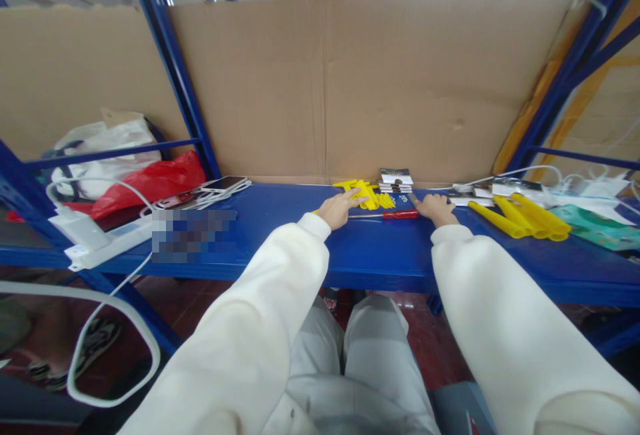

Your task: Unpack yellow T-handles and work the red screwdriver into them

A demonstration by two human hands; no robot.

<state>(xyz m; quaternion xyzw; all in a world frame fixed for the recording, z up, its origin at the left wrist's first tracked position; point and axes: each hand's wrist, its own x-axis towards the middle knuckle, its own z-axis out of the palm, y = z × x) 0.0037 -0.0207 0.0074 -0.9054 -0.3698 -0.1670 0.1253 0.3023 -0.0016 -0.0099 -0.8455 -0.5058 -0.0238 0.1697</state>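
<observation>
Right hand at cardboard-backed blue shelf

a screwdriver lies before pieces and stacked packets on a shelf, with tubes at right and a phone at left.

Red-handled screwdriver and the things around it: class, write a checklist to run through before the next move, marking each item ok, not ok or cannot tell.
1. Screwdriver lying flat on the blue shelf: ok.
2. Small yellow pieces neatly lined up: not ok, jumbled together.
3. Left hand away from those pieces: not ok, fingers reach among them.
4. Right hand clear of the screwdriver's handle end: cannot tell, too close to judge.
5. Yellow tubes apart from the small pieces: ok.
</observation>
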